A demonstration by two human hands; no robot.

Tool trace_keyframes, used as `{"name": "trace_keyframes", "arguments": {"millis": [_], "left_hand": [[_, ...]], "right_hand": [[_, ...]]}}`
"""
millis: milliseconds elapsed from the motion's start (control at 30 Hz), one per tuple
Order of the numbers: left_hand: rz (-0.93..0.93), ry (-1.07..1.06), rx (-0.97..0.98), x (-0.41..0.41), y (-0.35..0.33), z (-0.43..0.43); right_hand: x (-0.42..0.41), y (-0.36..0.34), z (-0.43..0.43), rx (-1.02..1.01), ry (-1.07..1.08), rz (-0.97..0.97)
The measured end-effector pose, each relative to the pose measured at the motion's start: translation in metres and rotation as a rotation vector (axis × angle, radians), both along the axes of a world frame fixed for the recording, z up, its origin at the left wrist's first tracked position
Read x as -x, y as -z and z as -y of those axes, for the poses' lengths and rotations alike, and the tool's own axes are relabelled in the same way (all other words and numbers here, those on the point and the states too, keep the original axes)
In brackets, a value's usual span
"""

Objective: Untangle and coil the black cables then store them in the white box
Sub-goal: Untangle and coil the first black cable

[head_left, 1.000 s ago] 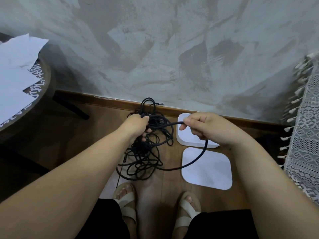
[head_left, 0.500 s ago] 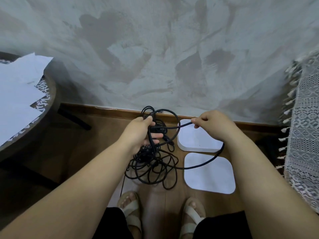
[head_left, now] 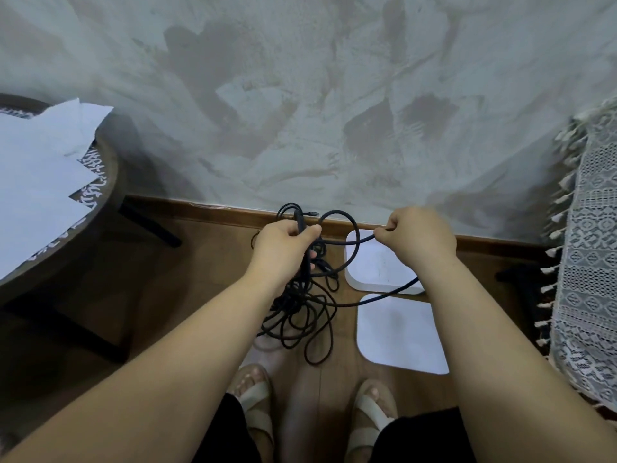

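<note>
Seen from above, a person stands on a wooden floor (head_left: 207, 262) facing a grey wall. The left hand (head_left: 283, 240) has a closed grip, fingers curled round several strands of a tangle of black cables (head_left: 300, 309), which hangs below it above the floor. The right hand (head_left: 417, 238) pinches a single strand between thumb and fingers; that strand loops across from the left hand. An open white box (head_left: 377, 265) sits on the floor against the wall, under the right hand, with a flat white square piece (head_left: 400, 332) just beside it. A round worktop (head_left: 107, 182) with white papers (head_left: 36, 168) stands at left.
</note>
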State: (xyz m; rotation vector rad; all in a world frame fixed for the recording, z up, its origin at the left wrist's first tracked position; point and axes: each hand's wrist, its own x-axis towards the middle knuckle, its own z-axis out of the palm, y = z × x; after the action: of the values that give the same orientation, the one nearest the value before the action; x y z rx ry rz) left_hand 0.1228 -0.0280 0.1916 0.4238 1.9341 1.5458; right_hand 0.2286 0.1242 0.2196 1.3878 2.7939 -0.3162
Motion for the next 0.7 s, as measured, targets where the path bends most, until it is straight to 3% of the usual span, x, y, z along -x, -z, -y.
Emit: {"name": "trace_keyframes", "arguments": {"millis": [200, 300, 400, 500, 567, 700], "left_hand": [[-0.130, 0.152, 0.002, -0.012, -0.004, -0.001], [0.067, -0.047, -0.050, -0.006, 0.002, -0.006], [0.328, -0.287, -0.071, 0.012, 0.010, -0.007], [0.424, -0.304, -0.033, 0.015, 0.016, -0.005], [0.453, -0.314, -0.068, 0.009, 0.015, -0.005], [0.412, -0.371, -0.189, 0.001, 0.008, -0.006]], "right_hand": [[0.004, 0.003, 0.003, -0.020, -0.032, -0.018], [0.002, 0.001, 0.001, 0.090, -0.094, -0.101], [-0.008, -0.014, 0.000, 0.413, -0.129, -0.338], [-0.018, -0.029, 0.002, 0.631, -0.152, -0.474], [-0.021, -0.033, 0.003, 0.675, -0.201, -0.392], [-0.026, -0.037, 0.006, 0.702, -0.346, -0.037]]}}
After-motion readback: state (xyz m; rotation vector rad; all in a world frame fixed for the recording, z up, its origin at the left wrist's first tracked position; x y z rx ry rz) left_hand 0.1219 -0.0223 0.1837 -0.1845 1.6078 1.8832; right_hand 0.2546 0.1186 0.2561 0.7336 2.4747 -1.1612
